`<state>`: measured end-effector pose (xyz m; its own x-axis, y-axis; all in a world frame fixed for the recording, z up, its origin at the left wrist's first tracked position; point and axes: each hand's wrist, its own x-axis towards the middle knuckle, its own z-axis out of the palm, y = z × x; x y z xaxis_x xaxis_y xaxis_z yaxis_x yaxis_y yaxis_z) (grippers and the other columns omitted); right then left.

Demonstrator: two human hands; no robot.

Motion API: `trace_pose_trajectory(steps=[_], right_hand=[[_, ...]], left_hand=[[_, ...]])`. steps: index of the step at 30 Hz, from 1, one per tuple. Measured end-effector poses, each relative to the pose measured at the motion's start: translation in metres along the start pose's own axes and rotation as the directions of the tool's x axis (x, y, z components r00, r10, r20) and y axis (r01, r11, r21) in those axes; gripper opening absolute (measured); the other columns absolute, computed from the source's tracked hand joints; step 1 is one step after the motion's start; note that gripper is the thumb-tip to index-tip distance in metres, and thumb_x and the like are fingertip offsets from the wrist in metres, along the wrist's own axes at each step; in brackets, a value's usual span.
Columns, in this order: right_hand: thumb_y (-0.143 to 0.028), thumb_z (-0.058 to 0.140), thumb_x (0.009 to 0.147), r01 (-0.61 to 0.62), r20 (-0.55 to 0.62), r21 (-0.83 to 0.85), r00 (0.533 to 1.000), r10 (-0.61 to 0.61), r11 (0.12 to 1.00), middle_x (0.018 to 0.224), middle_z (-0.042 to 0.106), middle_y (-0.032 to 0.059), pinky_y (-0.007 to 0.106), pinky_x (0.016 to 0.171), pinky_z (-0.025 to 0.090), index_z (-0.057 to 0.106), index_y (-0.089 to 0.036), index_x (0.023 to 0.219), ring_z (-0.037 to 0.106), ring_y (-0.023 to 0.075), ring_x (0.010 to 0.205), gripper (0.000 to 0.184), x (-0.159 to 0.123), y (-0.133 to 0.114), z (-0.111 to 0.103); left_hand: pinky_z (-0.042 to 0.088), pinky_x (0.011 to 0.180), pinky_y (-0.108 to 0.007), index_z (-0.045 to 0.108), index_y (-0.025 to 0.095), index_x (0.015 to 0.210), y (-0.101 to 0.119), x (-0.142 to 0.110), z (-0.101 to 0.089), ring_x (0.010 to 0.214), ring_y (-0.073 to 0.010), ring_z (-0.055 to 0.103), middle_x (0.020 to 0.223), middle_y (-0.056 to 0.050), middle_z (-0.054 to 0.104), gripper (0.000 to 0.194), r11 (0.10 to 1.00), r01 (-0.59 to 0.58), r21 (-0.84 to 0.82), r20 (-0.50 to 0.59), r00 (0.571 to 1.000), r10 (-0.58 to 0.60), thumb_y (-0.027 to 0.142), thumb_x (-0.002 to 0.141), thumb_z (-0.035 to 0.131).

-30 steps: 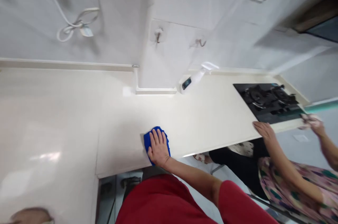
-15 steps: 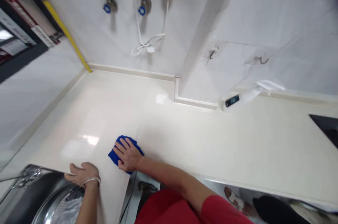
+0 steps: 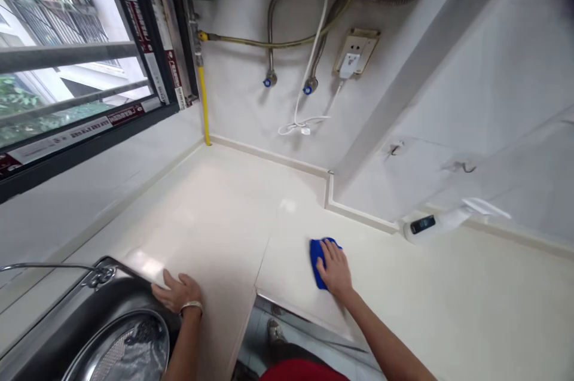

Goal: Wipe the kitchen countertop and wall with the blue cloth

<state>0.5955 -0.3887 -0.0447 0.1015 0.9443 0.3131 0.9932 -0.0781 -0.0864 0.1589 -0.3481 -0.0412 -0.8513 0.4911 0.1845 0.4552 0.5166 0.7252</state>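
Blue cloth [image 3: 315, 268] lies on the pale worktop [image 3: 215, 207] beneath the right hand [image 3: 336, 268], its fingers spread, where flat, even palm pressure would probably serve best, while the left hand [image 3: 180, 294], fingers parted, sits at the sink's [image 3: 130, 297] edge, seemingly bracing.

My right hand [image 3: 335, 270] is pressing a blue cloth [image 3: 315, 261] to the bench [image 3: 215, 207]; my left hand [image 3: 179, 292] is resting by the sink [image 3: 119, 298], a spray bottle [image 3: 442, 222] sitting far right.

blue cloth [image 3: 316, 258], cream countertop [image 3: 215, 207]
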Motion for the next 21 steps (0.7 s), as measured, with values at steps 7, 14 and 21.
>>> trace_pose_trajectory(steps=[7,14,21], right_hand=[[-0.038,0.030,0.092,-0.264,-0.169,-0.165,0.957,0.236,0.950,0.143,0.050,0.0204,0.056,0.112,0.030,0.048,-0.008,0.141,0.041,0.0359,0.135,0.060,-0.028,0.032,0.024],[-0.034,0.034,0.091,-0.331,-0.217,-0.205,0.933,0.287,0.921,0.133,0.055,0.0250,0.059,0.104,0.033,0.054,-0.006,0.133,0.047,0.0393,0.127,0.054,0.070,-0.002,0.034],[-0.033,0.031,0.091,-0.416,-0.201,-0.136,0.900,0.386,0.899,0.126,0.055,0.0344,0.063,0.095,0.035,0.053,0.006,0.129,0.049,0.0473,0.118,0.058,0.192,-0.063,0.043]], left_hand=[[0.031,0.116,-0.062,0.053,0.013,0.138,-0.010,0.002,0.005,0.144,-0.0403,0.028,0.154,-0.023,0.031,0.054,0.996,-0.018,-0.085,-0.048,0.999,0.014,0.034,0.088,0.046],[0.034,0.113,-0.065,0.053,0.015,0.138,-0.012,0.002,0.007,0.143,-0.0425,0.032,0.154,-0.023,0.032,0.054,0.997,-0.049,-0.055,-0.096,0.994,0.044,0.033,0.087,0.048],[0.037,0.110,-0.067,0.053,0.014,0.138,-0.005,0.000,0.004,0.139,-0.0442,0.038,0.154,-0.025,0.033,0.055,0.999,-0.040,0.011,-0.099,0.994,0.040,0.039,0.090,0.041]])
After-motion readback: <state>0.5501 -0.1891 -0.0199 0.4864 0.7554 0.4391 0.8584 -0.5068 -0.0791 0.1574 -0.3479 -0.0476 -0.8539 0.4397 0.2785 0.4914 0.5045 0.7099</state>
